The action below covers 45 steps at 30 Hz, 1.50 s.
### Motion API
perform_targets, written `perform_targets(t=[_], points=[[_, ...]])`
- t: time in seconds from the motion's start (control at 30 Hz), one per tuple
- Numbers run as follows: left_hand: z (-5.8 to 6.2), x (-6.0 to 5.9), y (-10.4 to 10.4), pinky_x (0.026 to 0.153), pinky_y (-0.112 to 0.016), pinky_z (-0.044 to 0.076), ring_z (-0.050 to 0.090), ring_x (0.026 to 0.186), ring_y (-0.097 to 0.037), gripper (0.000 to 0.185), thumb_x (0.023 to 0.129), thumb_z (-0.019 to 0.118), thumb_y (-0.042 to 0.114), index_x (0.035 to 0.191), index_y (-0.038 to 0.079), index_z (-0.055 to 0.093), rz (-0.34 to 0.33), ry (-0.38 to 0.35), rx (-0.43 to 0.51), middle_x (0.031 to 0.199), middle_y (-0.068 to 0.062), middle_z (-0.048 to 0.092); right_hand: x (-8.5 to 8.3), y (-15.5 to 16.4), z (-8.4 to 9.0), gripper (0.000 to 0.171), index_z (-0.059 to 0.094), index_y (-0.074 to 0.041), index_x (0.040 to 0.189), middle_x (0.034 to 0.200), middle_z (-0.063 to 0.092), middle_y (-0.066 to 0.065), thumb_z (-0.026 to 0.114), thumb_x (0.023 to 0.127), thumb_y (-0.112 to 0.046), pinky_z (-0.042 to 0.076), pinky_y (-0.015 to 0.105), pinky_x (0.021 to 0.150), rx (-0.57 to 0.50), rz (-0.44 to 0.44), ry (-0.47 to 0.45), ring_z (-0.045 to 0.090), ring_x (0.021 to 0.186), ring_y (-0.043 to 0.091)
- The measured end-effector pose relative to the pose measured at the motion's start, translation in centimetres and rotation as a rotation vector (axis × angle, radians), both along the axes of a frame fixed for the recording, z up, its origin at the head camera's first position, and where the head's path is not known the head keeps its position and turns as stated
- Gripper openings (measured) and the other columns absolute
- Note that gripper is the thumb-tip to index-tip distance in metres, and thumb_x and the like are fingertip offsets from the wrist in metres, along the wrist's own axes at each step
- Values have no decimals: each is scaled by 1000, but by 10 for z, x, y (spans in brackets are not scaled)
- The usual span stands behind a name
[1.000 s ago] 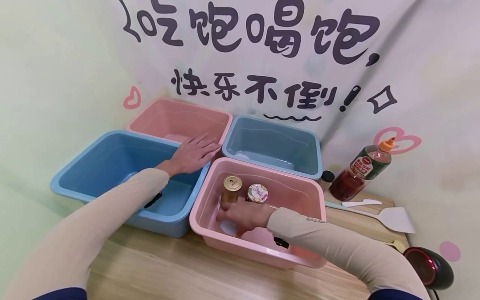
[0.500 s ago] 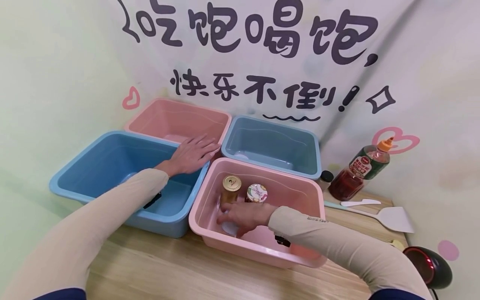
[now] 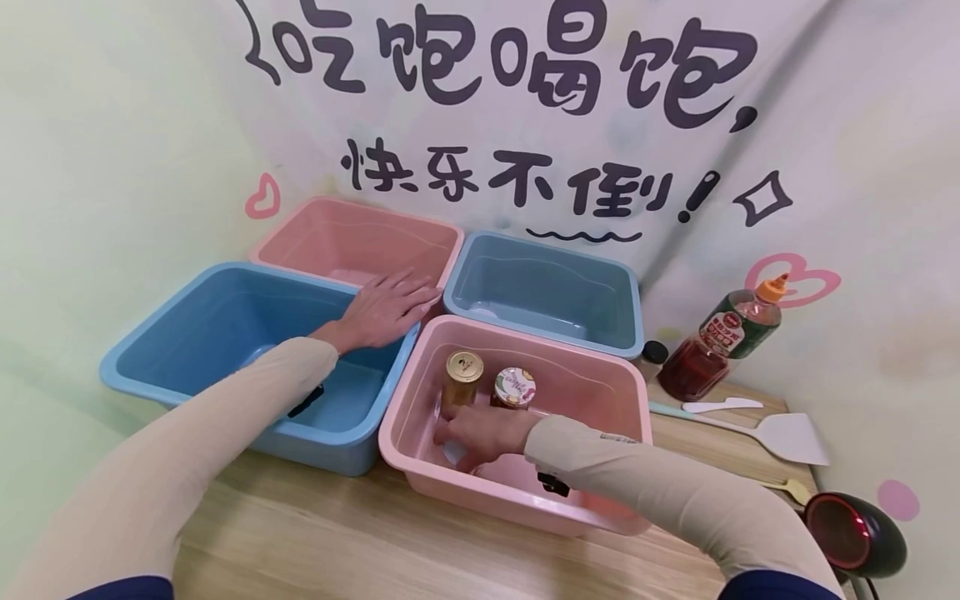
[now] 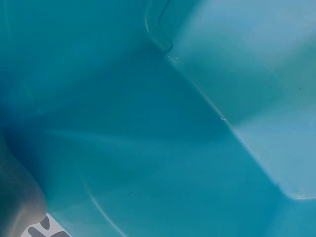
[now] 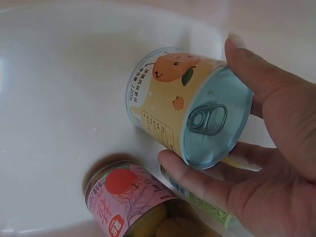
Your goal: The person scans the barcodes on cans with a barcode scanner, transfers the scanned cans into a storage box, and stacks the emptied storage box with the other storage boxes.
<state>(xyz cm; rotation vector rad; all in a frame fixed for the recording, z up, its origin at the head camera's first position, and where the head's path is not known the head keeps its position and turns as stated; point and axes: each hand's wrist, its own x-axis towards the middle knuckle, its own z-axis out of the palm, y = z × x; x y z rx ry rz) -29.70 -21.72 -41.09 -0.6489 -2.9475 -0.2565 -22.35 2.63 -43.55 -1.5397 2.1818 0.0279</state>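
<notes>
In the front pink tub [image 3: 517, 508], my right hand [image 3: 483, 433] has its thumb and fingers curled round a fruit can [image 5: 168, 94]. The can has a yellow label with an orange fruit and a silver pull-tab lid. Beside it in the right wrist view lies a glass jar [image 5: 133, 192] with a pink label. The head view shows a gold-topped can [image 3: 465, 367] and a jar with a floral lid [image 3: 515, 387] just beyond the hand. My left hand [image 3: 386, 308] rests with straight fingers on the adjoining tub rims, holding nothing.
A large blue tub [image 3: 352, 433] stands at left, with another pink tub [image 3: 330, 225] and a smaller blue tub [image 3: 555, 267] behind. On the right are a sauce bottle [image 3: 723, 342], a dark-capped jar [image 3: 654, 354], a white spatula [image 3: 791, 437] and a black-and-red rounded device [image 3: 855, 533].
The right hand's fingers, more spread half a second ago, have drawn in round the fruit can, and its forearm has shifted slightly left. The left hand has stayed in place.
</notes>
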Motion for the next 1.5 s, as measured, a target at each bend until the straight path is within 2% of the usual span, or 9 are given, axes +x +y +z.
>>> perform_targets(t=[0.27, 0.47, 0.6, 0.7, 0.77, 0.87, 1.1, 1.23, 1.5], points=[[2, -1, 2, 124, -58, 15, 22, 154, -37, 52, 105, 39, 41, 155, 25, 38, -1, 1, 10, 162, -8, 36, -3, -2, -1, 51, 67, -21, 125, 108, 64, -1, 83, 80, -39, 51, 15, 68, 5, -50, 8, 60, 78, 7], [3, 0, 3, 124, -58, 14, 19, 155, -36, 53, 105, 39, 41, 155, 25, 38, -2, -6, 11, 162, -7, 35, -4, -2, -3, 50, 68, -20, 125, 99, 65, -4, 83, 81, -39, 49, 15, 65, 3, -39, 24, 60, 74, 7], [2, 0, 3, 124, -57, 15, 21, 154, -36, 52, 105, 38, 41, 155, 24, 38, -5, 2, 4, 162, -7, 35, -4, -1, -4, 49, 68, -21, 124, 100, 65, -4, 82, 81, -40, 47, 15, 63, 1, -10, 47, 59, 74, 7], [0, -1, 3, 124, -57, 15, 21, 154, -36, 52, 105, 38, 40, 155, 24, 38, -10, 1, 2, 162, -8, 36, -4, 2, -4, 47, 69, -21, 124, 95, 65, -5, 81, 82, -39, 47, 15, 59, 6, -7, 26, 58, 70, 7], [-1, 0, 4, 124, -57, 15, 20, 154, -36, 53, 105, 38, 41, 155, 24, 37, -14, -3, 3, 162, -8, 36, -5, 5, -3, 46, 68, -20, 124, 91, 66, -6, 81, 83, -36, 48, 15, 58, 6, -24, -22, 60, 68, 6], [-1, -1, 4, 125, -57, 15, 20, 155, -35, 53, 105, 38, 41, 155, 25, 37, -12, -1, 6, 162, -7, 36, -6, 9, -1, 46, 68, -19, 125, 90, 66, -6, 81, 83, -33, 49, 14, 62, -8, -28, -57, 61, 71, 6], [1, 1, 4, 125, -56, 15, 22, 154, -35, 53, 105, 39, 40, 155, 24, 37, -12, 3, -2, 162, -6, 35, -6, 18, 7, 47, 67, -19, 127, 105, 63, -3, 81, 83, -30, 51, 20, 81, -16, -17, -69, 59, 93, 10], [1, 1, 3, 125, -56, 15, 22, 154, -35, 53, 105, 38, 41, 155, 24, 37, -11, 3, -6, 163, -6, 34, -5, 21, 13, 47, 67, -18, 127, 108, 64, -2, 81, 84, -30, 51, 21, 84, -15, -14, -74, 59, 93, 11], [0, 0, 2, 125, -57, 14, 20, 154, -36, 53, 105, 37, 42, 156, 25, 36, 3, -6, -14, 164, -6, 31, -5, 25, 30, 51, 67, -19, 129, 129, 64, 4, 82, 81, -29, 52, 25, 92, -60, -66, -69, 58, 107, 14]])
